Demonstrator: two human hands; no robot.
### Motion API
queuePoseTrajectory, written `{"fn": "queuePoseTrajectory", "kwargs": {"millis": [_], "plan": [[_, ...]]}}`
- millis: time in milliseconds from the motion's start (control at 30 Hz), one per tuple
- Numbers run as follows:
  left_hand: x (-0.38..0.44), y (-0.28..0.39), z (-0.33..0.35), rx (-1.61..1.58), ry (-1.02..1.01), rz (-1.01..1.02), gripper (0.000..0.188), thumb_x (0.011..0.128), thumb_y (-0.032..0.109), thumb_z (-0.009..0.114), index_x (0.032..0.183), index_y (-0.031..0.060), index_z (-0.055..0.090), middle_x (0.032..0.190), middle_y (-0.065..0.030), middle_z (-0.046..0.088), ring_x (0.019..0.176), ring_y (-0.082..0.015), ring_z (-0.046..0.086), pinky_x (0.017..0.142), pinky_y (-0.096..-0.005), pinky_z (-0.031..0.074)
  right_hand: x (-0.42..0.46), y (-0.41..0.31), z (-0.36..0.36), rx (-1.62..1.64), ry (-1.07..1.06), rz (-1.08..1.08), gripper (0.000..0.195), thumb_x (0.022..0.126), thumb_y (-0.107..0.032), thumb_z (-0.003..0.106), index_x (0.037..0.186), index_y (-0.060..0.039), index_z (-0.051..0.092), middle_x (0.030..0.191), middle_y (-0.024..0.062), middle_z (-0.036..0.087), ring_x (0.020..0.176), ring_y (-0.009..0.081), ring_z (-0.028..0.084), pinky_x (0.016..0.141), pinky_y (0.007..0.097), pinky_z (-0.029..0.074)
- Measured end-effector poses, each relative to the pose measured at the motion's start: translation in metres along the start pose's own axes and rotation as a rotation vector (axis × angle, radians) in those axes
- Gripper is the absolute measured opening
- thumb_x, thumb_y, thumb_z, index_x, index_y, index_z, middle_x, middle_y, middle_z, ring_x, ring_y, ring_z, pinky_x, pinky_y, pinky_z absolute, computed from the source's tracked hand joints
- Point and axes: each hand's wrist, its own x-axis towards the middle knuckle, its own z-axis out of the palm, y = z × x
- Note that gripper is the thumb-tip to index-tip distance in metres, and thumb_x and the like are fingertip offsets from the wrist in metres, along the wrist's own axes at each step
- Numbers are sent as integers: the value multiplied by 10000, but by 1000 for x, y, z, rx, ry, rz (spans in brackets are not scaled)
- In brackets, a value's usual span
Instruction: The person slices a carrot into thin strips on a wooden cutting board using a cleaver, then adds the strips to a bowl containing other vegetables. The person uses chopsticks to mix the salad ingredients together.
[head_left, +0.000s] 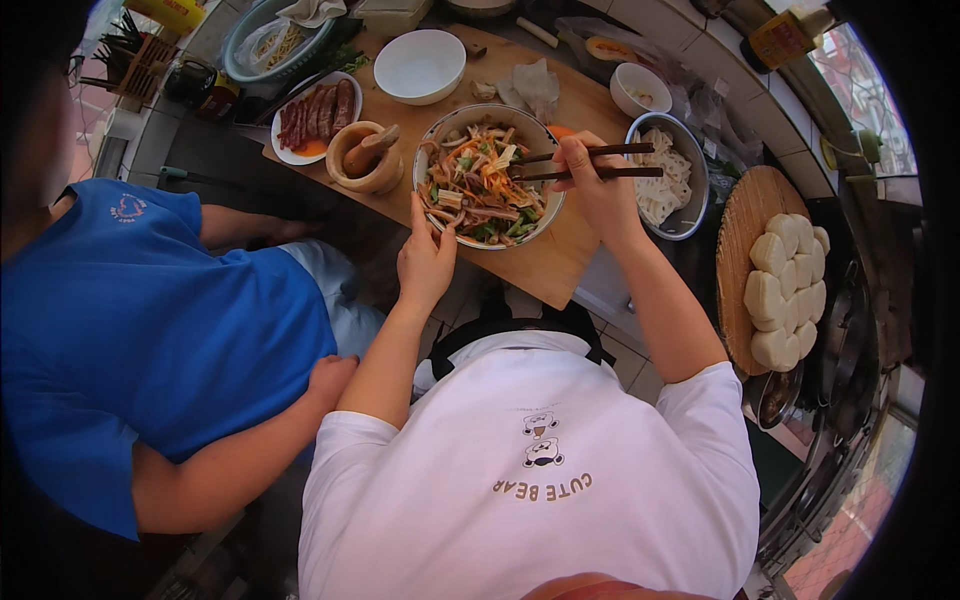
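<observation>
A large white bowl with a dark rim (553, 217) stands on a wooden board, filled with a mixed salad of shredded carrot, meat strips and green leaves (487, 187). My left hand (427, 259) holds the near left edge of this bowl, fingers along its rim. In my right hand (592, 176) is a pair of dark wooden chopsticks (626, 172), their tips in the salad at the bowl's right part. Just right of that hand stands a metal bowl (701, 180) of sliced white lotus root (660, 184).
Left of the salad stand a wooden mortar (367, 180) with pestle (371, 150), a plate of sausages (319, 120) and an empty white bowl (420, 67). A small white bowl (637, 90) sits behind; dough pieces (787, 292) lie on a round board (739, 225). A person in blue (187, 315) is close at left.
</observation>
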Motion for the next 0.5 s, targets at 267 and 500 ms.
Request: {"fn": "queuePoseTrajectory", "kwargs": {"millis": [267, 500], "plan": [[-3, -10, 5, -140, 17, -29, 767, 868, 222, 578, 1443, -44, 145, 726, -94, 606, 658, -229, 609, 615, -338, 473, 5, -48, -17, -337, -60, -5, 294, 958, -282, 538, 844, -20, 610, 710, -6, 572, 621, 63, 522, 541, 222, 470], [5, -20, 15, -264, -47, -78, 774, 860, 196, 576, 1443, -44, 128, 715, -89, 592, 659, -221, 598, 623, -331, 471, -33, 46, 0, -30, 51, 170, 320, 982, -292, 483, 794, -37, 520, 704, 12, 520, 615, 92, 580, 521, 210, 496]]}}
